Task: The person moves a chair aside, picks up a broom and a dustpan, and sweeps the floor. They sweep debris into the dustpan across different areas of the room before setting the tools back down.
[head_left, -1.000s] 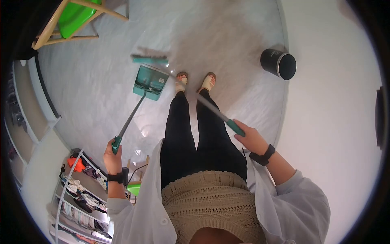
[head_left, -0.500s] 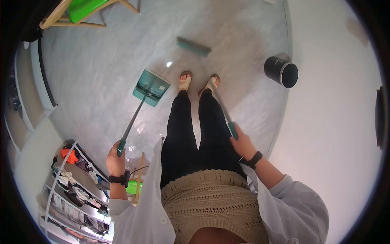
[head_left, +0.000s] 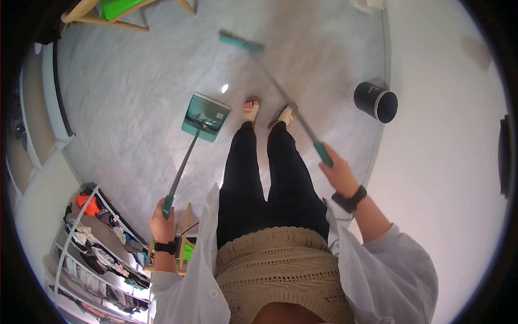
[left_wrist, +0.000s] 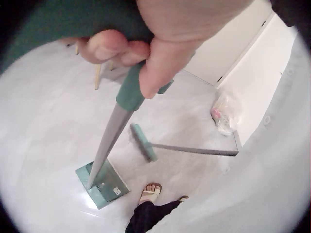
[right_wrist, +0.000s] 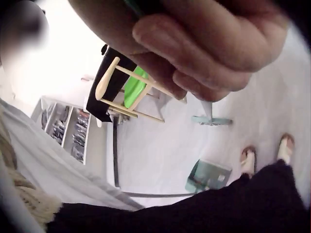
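My left hand [head_left: 162, 222] grips the green handle of a long-handled dustpan [head_left: 206, 117]. The teal pan lies on the grey floor, left of my feet, its open side facing away from me. In the left wrist view the fingers [left_wrist: 109, 46] and thumb wrap the green grip. My right hand [head_left: 341, 174] holds the green grip of a broom [head_left: 241, 41], its grey stick slanting forward and left over the right foot. The broom's teal head is at the floor ahead of the feet, beyond the dustpan. The right wrist view shows curled fingers [right_wrist: 194, 43] in front of the broom's stick.
A black bin [head_left: 372, 101] stands by the white wall at right. A wooden chair with a green seat [head_left: 117, 7] is at the far left. Shelves of clothes [head_left: 102, 237] stand at lower left. A clear plastic bag [left_wrist: 226, 114] lies by the wall ahead.
The broom head has swung from just beyond the dustpan out to the right, then farther forward and slightly back left. The dustpan has shifted slightly right in view, still in the left hand.
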Demonstrator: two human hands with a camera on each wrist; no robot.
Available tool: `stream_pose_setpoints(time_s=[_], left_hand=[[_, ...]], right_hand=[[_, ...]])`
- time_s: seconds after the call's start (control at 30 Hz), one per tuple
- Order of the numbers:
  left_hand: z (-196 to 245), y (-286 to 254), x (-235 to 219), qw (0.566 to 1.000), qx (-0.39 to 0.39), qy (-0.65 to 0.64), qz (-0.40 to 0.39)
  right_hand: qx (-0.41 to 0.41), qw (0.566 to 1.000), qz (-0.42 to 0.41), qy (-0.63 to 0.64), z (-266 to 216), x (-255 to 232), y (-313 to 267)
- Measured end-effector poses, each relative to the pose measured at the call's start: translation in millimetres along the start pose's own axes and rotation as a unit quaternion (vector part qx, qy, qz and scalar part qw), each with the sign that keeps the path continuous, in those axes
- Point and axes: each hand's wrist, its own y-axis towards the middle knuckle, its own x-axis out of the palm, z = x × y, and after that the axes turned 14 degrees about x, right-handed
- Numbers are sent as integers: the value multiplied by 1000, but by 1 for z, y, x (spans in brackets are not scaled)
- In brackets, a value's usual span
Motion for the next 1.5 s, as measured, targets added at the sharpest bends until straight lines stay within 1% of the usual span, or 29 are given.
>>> stream_pose_setpoints(time_s=[0.07,0.17,0.27,0.3,0.33,0.37,0.4,0.43,0.47,0.53,0.57,0.63,0.67,0.7,0.77,0.83,0.9,0.93,1.0,1.03,1.07,1.17,1.2,1.27,1.3,1.33,1.37,1.43,1.5], left_hand=[[-6,-5,10,1000,-10,-4,7],[-14,-1,25,1000,-12,2,20],[-6,13,36,999,-33,22,21],[-8,15,36,998,-47,23,18],[-5,13,26,998,-60,22,16],[-7,14,29,998,-58,20,15],[-8,15,31,998,-55,18,16],[-6,13,31,998,-53,16,17],[-7,12,34,998,-54,24,20],[-10,11,39,997,-53,41,24],[-6,11,30,998,-46,32,31],[-8,10,32,998,-35,24,43],[-5,8,33,998,-52,21,37],[-1,8,30,997,-67,17,29],[2,6,28,995,-99,-3,22],[6,0,23,996,-67,-10,61],[13,-6,25,993,-55,-23,102],[17,-12,24,991,-60,-31,118],[20,-21,21,986,-87,-44,135],[23,-27,13,983,-109,-54,140],[17,-26,16,979,-127,-62,147],[9,-20,16,967,-161,-95,174],[8,-16,17,966,-172,-88,170],[6,-2,15,966,-190,-75,157],[-7,3,25,963,-199,-80,164],[-22,1,33,960,-207,-86,170],[-29,-3,38,956,-214,-93,176],[-23,0,34,957,-210,-99,173],[-17,-2,23,956,-200,-124,175]], right_hand=[[14,999,30,-42,-9,-7,48],[95,992,32,-78,-31,2,108],[61,982,48,-174,-26,38,129],[24,986,32,-162,-16,54,124],[24,984,5,-176,-24,55,106],[21,983,-24,-182,-17,66,94],[24,979,-62,-195,-25,66,79],[5,978,-89,-190,-22,67,67],[18,974,-131,-185,-19,66,60],[47,960,-214,-173,-25,56,44],[23,965,-224,-137,-28,43,36],[-27,966,-249,-57,-19,31,33],[6,961,-274,-39,-16,21,34],[39,954,-297,-20,-30,1,32],[59,952,-300,-18,-32,-13,36],[-14,972,-212,-102,-41,-20,44],[-76,972,-130,-179,-55,-24,69],[-98,968,-97,-211,-66,-25,85],[-141,968,-31,-205,-86,-27,123],[-143,966,-20,-213,-98,-39,142],[-146,965,-7,-217,-106,-41,165],[-129,956,-6,-265,-143,-57,199],[-135,947,-11,-291,-148,-58,205],[-141,929,-18,-343,-153,-51,214],[-144,937,-35,-318,-146,-39,212],[-146,943,-52,-293,-138,-26,201],[-140,938,-91,-304,-131,-17,186],[-114,929,-165,-312,-118,-7,160],[-75,920,-230,-308,-125,-14,130]])
